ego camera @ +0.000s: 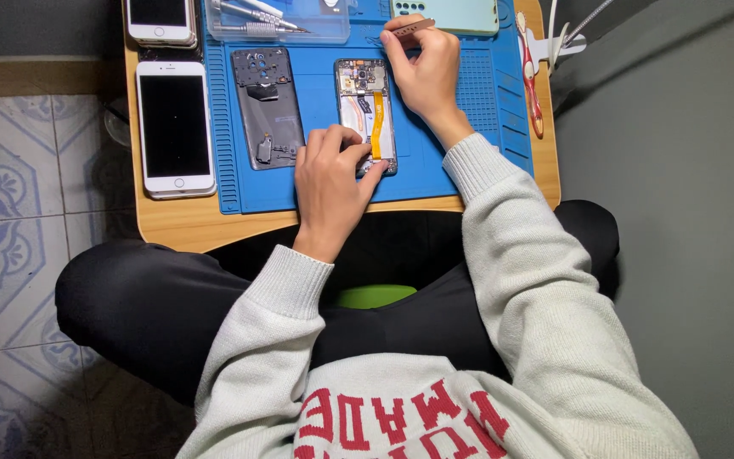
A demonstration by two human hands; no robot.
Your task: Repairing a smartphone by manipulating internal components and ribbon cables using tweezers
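Left hand (330, 178), fingers curled and pressed on the near end of the opened phone (367, 115) lying lengthwise away on the blue mat (435, 170); right hand (422, 72), just beside its far end, pinching tweezers (412, 27).

White phone (176, 127) left, removed back cover (267, 106) beside, red tool (530, 76) right.

Two white phones (175, 127) (160, 20) are lying on the table (172, 225), one opened phone (366, 115) and one removed back frame (267, 106) are sitting on one blue mat (426, 174), and one pale green phone (456, 14) is lying at the top.
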